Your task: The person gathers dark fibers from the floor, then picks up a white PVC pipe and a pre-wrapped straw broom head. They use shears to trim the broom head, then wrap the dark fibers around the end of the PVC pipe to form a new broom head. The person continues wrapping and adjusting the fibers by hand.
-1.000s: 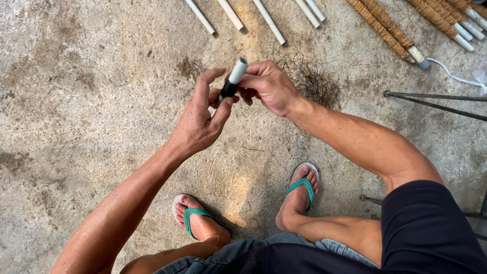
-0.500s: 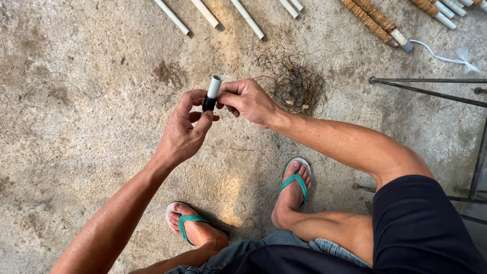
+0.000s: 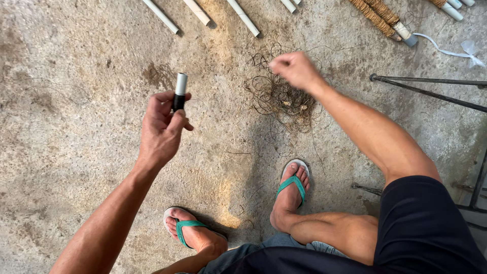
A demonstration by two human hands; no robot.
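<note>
Left hand [image 3: 161, 127] grips a tube [image 3: 179, 91] — right hand [image 3: 294, 68] over fibre tangle [image 3: 281, 101].

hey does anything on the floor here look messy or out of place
Yes: a loose tangle of brown fibre lies on the concrete floor, with stray strands trailing from it, unlike the pale pipes laid side by side above. The right hand is over it; the left hand holds a short black-and-grey tube.
</note>
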